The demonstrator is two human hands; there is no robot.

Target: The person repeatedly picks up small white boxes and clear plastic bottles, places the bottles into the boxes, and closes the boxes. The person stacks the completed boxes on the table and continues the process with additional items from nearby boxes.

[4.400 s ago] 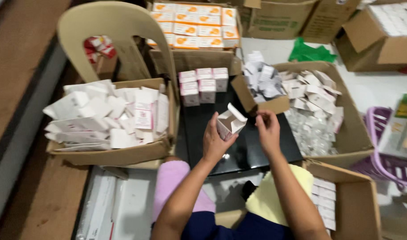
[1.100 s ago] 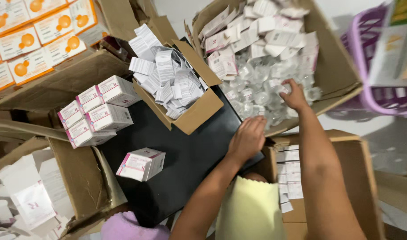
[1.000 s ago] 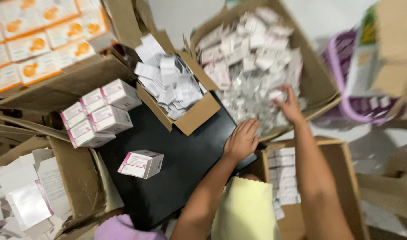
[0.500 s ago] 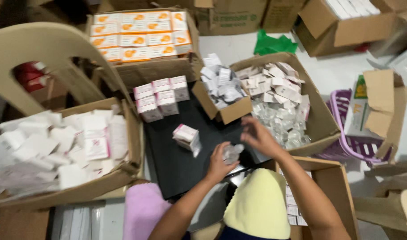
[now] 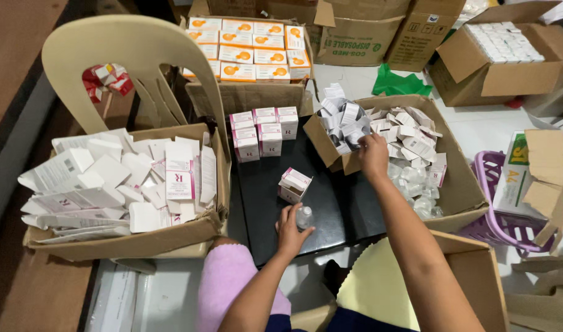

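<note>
- Since half a second ago the right hand [image 5: 373, 157] has left the middle of the black board [image 5: 330, 209] and gone up to the small carton of folded paper leaflets [image 5: 343, 123]; its fingers are bent down onto the leaflets, but whether they have pinched one cannot be told.
- The left hand [image 5: 290, 224] has stayed low on the board, its fingers closed around a small clear bottle [image 5: 303, 216] that sits just in front of the person.
- An open pink-and-white box [image 5: 293, 184] stands on the board just beyond the bottle, near it but apart.
- Six closed pink-and-white boxes [image 5: 263, 132] stand in a block at the far end of the board.
- Right of the leaflet carton, a big carton [image 5: 459, 190] holds more leaflets and loose clear bottles; the right forearm crosses its near corner.
- To the left, a wide carton of flat white box blanks [image 5: 127, 184] rests against a beige plastic chair [image 5: 134, 61].
- Behind the board is a carton of orange-and-white packs [image 5: 250, 49].
- A purple basket [image 5: 496, 203] sits at the far right.
- A pink cloth [image 5: 229, 283] covers the person's knee.
</note>
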